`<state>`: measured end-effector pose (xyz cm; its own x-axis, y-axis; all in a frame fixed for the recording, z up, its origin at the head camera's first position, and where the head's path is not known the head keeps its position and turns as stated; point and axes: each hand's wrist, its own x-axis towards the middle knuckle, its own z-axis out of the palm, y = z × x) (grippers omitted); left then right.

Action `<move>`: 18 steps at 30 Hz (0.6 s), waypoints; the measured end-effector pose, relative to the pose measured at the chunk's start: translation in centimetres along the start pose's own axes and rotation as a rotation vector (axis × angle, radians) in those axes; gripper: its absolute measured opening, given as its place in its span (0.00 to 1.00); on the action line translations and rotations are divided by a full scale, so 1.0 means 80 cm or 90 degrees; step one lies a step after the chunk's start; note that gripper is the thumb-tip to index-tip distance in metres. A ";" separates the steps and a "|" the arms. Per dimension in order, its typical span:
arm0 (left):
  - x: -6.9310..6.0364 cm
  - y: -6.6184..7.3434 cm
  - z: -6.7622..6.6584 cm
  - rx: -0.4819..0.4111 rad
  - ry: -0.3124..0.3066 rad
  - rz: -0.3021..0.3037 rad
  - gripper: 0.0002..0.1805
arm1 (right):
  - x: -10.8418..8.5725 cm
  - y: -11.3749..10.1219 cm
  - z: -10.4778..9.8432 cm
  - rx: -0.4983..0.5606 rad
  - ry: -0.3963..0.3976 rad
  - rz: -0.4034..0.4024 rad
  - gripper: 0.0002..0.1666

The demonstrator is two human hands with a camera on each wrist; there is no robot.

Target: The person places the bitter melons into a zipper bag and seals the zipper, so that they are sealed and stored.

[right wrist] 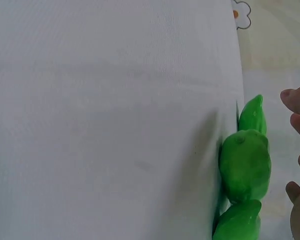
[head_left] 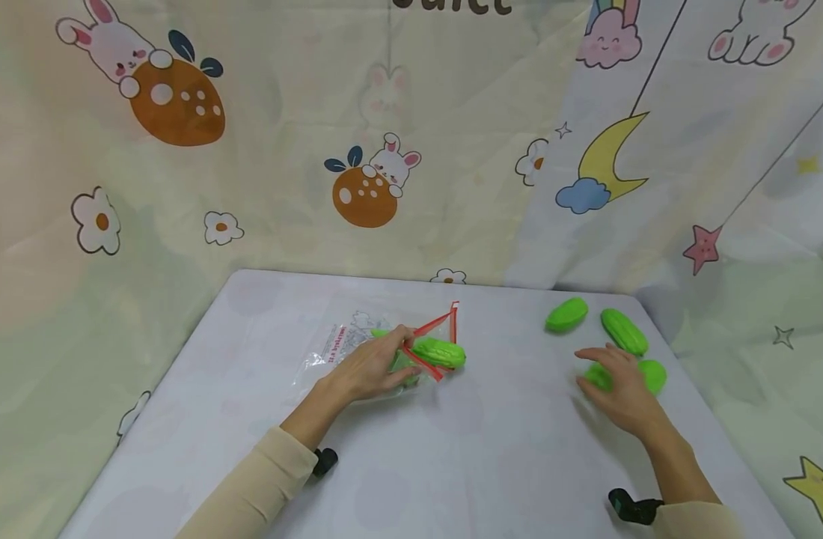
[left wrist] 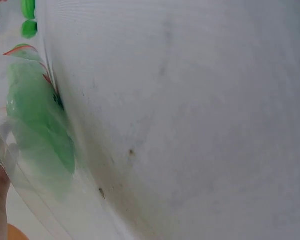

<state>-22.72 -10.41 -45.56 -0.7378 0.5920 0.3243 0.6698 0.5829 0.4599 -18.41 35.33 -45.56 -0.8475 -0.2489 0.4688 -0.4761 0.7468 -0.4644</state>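
Note:
A clear plastic bag [head_left: 317,367] with a red-edged mouth lies on the table, green vegetables inside; one ridged green vegetable [head_left: 440,352] lies at its mouth. My left hand [head_left: 371,367] grips the bag near that mouth, fingers and thumb on either side. In the left wrist view, a green shape [left wrist: 37,115] shows through the film. At the right, my right hand [head_left: 616,389] hovers with parted fingers over a green vegetable [head_left: 596,376], partly covering it. The right wrist view has green vegetables [right wrist: 245,165] in a row, with fingertips apart from them.
Two more green vegetables, one rounded [head_left: 566,315] and one longer [head_left: 624,332], lie beyond my right hand, and another [head_left: 652,376] is beside it. A printed cloth [head_left: 277,187] hangs behind the white table [head_left: 519,449]. Black wrist devices [head_left: 634,507] show near both sleeves.

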 end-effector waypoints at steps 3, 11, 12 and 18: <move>0.000 0.000 0.001 0.000 0.001 0.002 0.26 | -0.007 0.005 -0.008 -0.006 0.008 -0.003 0.27; -0.002 0.000 0.000 -0.001 0.012 0.012 0.25 | -0.018 0.019 -0.019 -0.062 0.035 -0.023 0.28; -0.003 0.000 0.000 -0.001 0.013 0.011 0.25 | -0.019 0.020 -0.020 -0.058 0.036 -0.020 0.28; 0.001 0.002 -0.002 -0.005 0.006 0.007 0.25 | -0.026 0.027 -0.027 -0.053 0.033 0.014 0.27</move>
<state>-22.69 -10.37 -45.35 -0.7316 0.5924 0.3375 0.6769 0.5723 0.4628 -17.18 38.79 -45.86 -0.8432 -0.2016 0.4983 -0.4349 0.8007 -0.4120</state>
